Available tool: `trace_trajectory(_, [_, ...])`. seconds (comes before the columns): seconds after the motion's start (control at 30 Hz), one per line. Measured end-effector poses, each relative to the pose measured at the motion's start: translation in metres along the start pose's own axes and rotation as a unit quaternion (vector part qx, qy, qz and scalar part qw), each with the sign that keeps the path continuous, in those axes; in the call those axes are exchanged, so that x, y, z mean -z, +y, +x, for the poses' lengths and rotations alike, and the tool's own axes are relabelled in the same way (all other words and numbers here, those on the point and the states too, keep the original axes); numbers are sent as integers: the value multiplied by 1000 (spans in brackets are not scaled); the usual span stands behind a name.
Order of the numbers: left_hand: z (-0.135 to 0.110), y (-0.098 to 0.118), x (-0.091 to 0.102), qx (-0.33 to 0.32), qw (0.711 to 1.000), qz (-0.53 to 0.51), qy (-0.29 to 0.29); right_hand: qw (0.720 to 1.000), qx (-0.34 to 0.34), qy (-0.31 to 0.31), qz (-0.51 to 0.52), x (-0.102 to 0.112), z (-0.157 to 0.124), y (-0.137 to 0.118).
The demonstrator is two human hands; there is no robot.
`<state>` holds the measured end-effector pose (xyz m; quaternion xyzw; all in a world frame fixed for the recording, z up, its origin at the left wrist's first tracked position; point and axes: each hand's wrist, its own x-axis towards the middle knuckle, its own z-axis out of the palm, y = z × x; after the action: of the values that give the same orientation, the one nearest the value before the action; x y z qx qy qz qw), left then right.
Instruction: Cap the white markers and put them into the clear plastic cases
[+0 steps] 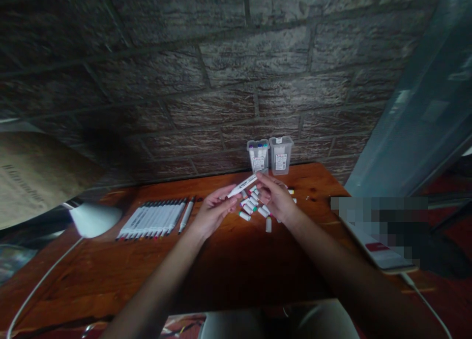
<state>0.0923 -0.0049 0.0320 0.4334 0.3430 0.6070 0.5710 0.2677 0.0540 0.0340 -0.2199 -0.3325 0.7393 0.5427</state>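
A white marker pen (243,185) is held slantwise over the wooden table between both hands. My left hand (216,208) is closed on its lower left end. My right hand (276,196) pinches the upper right end. Beneath and around the right hand lies a loose heap of white marker caps (253,201) with coloured ends, partly covered by that hand. One cap (268,225) stands apart, closer to the front edge. Left of my left hand, several markers (151,220) lie side by side in a neat row, with a single marker (187,215) just right of them.
Two clear plastic boxes stand against the brick wall (228,103): the left box (258,158) contains some markers, beside the right box (281,158). A white lamp-like object (95,218) with a cable sits at the left. A flat device (387,255) with a cable lies at the right edge.
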Motion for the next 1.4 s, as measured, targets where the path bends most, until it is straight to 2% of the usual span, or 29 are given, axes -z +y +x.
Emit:
trace_trajectory(0.2, [0, 0, -2, -12, 1000, -22, -7, 999, -39, 12, 17, -3, -2, 4])
trace_trajectory(0.6, [-3, -7, -4, -7, 994, -112, -10, 993, -74, -60, 70, -11, -11, 13])
trace_trajectory(0.97, [-5, -1, -2, -23, 995, -93, -24, 988, -103, -81, 87, -13, -17, 14])
trace_trajectory(1.27, [-7, -1, -1, -29, 994, -84, -72, 979, -125, -117, 113, -11, -17, 11])
trace_trajectory(1.4, [-6, -4, 2, -27, 992, -85, -85, 977, -135, -112, 122, -11, -17, 11])
